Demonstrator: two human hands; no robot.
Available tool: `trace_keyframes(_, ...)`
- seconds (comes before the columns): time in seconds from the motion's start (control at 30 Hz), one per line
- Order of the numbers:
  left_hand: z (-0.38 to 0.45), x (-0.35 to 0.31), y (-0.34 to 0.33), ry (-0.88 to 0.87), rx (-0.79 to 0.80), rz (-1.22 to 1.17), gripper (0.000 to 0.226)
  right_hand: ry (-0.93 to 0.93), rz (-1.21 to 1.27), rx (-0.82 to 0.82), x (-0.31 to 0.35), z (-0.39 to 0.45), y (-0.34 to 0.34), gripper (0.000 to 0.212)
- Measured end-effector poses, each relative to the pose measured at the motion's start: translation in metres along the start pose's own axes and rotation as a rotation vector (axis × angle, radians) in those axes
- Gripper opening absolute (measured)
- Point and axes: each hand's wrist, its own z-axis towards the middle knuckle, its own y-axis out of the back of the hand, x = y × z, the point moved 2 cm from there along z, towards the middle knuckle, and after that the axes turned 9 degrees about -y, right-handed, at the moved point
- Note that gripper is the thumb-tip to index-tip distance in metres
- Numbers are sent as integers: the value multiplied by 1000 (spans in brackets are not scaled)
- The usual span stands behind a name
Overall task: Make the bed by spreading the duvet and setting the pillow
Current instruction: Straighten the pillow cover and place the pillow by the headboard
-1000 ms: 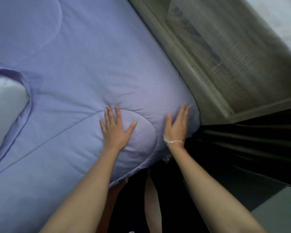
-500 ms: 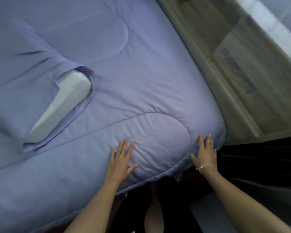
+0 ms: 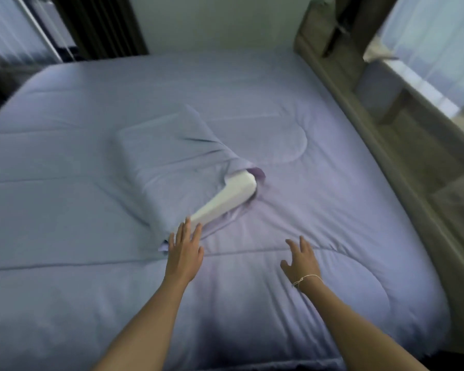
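The lilac duvet (image 3: 292,210) is lying spread flat over the whole bed, and the pillow (image 3: 172,167) is sitting on top of it around the middle, tilted diagonally, with its lilac pillowcase (image 3: 156,156) riding up so the white corner is poking out at the near end. You're holding your left hand (image 3: 184,255) flat with fingers spread, fingertips right at the pillow's near corner, gripping nothing, while your right hand (image 3: 300,261), the one with the thin string bracelet (image 3: 307,278), is hanging open and loosely spread just over the duvet. The wooden headboard shelf (image 3: 386,135) is running along the bed's right edge.
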Motion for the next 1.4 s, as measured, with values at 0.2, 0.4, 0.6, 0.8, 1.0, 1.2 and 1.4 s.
trace_keyframes(0.2,17,52,12,163,-10,-15,69,177,-56,-2,88,53,42,65)
trace_keyframes(0.4,52,61,-1,331,64,-131,76,273,-34,-28,148,117,68,74)
trace_keyframes(0.6,76,69,-22,550,124,-310,95,238,-207,95,183,184,69,97)
trace_keyframes(0.8,61,86,-32,654,151,-518,70,206,-363,108,178,212,57,63)
trace_keyframes(1.0,23,96,-36,685,179,-469,63,126,-186,-32,137,197,51,30)
trace_keyframes(1.2,-15,92,-41,688,147,-416,44,241,-56,46,180,199,62,89)
trace_keyframes(1.4,-25,85,-34,732,130,-473,45,173,-228,-2,171,192,63,36)
